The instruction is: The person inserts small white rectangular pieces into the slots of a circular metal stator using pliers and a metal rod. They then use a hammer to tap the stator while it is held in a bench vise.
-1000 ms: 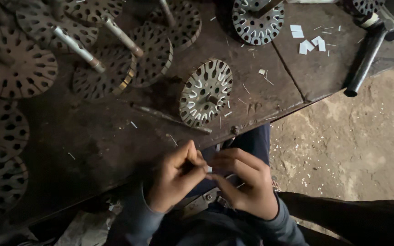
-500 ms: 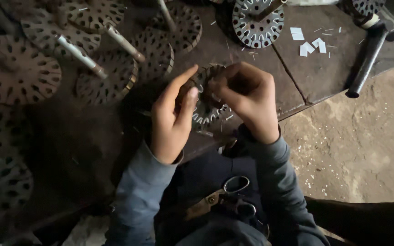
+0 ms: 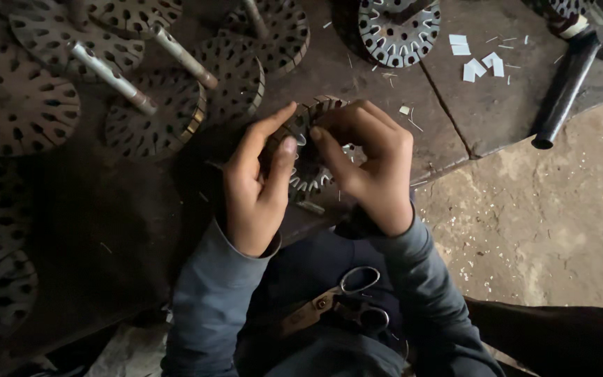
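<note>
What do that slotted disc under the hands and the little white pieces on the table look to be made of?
Slotted disc: likely stacked steel, dull grey with bright metallic teeth. White pieces: probably paper or thin card, flat, matte, straight-cut. Table: dark, worn; wood or metal, unclear.

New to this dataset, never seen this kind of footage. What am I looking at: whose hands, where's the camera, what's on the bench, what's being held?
No machine here: a person works bare-handed, filmed by a camera on their own head looking down. The left hand and right hand both grip a slotted round metal core at the edge of a dark workbench. More slotted discs, some on metal shafts, lie across the bench, along with small white paper pieces and a black tube. Scissors rest in the person's lap.
</note>
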